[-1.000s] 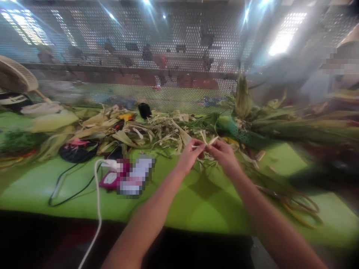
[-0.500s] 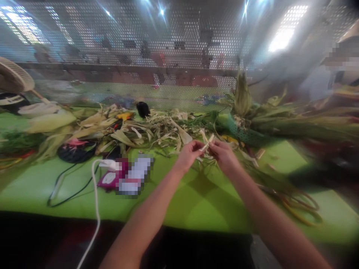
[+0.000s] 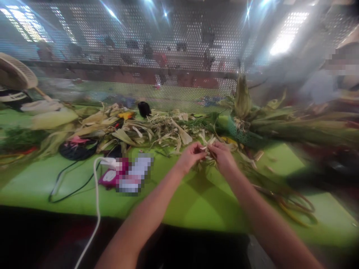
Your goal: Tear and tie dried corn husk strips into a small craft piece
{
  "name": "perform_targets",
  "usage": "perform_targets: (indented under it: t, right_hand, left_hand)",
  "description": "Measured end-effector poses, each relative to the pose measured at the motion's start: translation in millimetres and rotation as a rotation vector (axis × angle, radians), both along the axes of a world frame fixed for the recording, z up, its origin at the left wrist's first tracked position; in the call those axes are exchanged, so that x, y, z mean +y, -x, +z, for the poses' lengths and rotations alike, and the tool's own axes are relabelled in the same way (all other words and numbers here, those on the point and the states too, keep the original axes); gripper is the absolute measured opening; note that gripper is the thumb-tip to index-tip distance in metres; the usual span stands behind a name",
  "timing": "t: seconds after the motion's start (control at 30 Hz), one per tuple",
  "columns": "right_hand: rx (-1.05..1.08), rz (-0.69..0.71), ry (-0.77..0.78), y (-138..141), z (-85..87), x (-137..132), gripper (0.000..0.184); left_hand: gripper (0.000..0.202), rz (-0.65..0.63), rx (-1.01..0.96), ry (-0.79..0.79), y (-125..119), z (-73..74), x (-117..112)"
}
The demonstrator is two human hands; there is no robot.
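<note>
Pale strips of corn husk (image 3: 206, 143) cross between my two hands, held up above the green tabletop. Fingers and thumb of my left hand (image 3: 190, 157) pinch the husk strips from the left. From the other side my right hand (image 3: 222, 155) grips them, its fingertips almost meeting the left ones. Just past my hands lies a heap of dry husk pieces (image 3: 159, 130). The exact fold or knot between my fingertips is too small and blurred to make out.
Left of my arms sit a magenta power bank (image 3: 112, 177), a white cable (image 3: 97, 201) and a blurred-out phone-like object (image 3: 137, 173). A green basket (image 3: 238, 130) with corn stands back right. Yellow-handled scissors (image 3: 300, 213) lie right. Another person is at the far right.
My hands have drawn slightly closer together around the husk strips, whose crossed shape is now less spread. The view has shifted a little; the table items stay put.
</note>
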State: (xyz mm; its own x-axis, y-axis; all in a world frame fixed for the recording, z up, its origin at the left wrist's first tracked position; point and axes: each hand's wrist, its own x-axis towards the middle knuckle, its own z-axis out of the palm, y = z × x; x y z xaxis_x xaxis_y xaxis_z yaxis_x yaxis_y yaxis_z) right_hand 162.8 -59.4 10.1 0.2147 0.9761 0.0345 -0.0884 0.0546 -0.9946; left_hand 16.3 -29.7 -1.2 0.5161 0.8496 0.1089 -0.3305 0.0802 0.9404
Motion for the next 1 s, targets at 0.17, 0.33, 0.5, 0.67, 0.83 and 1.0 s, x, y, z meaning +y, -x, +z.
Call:
perform_targets:
  t: [0.17, 0.33, 0.5, 0.67, 0.83, 1.0]
  right_hand:
    - [0.021, 0.015, -0.016, 1.9, 1.5, -1.3, 0.035]
    - [-0.146, 0.047, -0.153, 4.3, 7.7, -3.9, 0.027]
    - [-0.290, -0.003, -0.195, 1.2, 6.8, -1.8, 0.015]
    - [-0.166, -0.002, -0.109, -7.4, -1.1, 4.4, 0.023]
    - [0.111, 0.017, 0.081, -15.6, -10.6, 12.1, 0.038]
    - [0.078, 0.059, 0.082, -9.7, -8.8, 9.6, 0.043]
  left_hand:
    - [0.040, -0.021, 0.035, -0.010, -0.5, 0.8, -3.1]
    - [0.035, 0.077, 0.049, -0.008, 0.8, 2.8, -0.1]
    - [0.038, 0.086, 0.006, 0.049, -0.2, -0.8, 5.8]
    - [0.033, 0.051, -0.080, 0.248, -0.9, -7.3, 13.5]
    - [0.031, -0.052, -0.065, 0.411, 3.6, -4.8, 16.2]
    - [0.033, 0.037, -0.033, 0.210, 3.8, -5.1, 13.2]
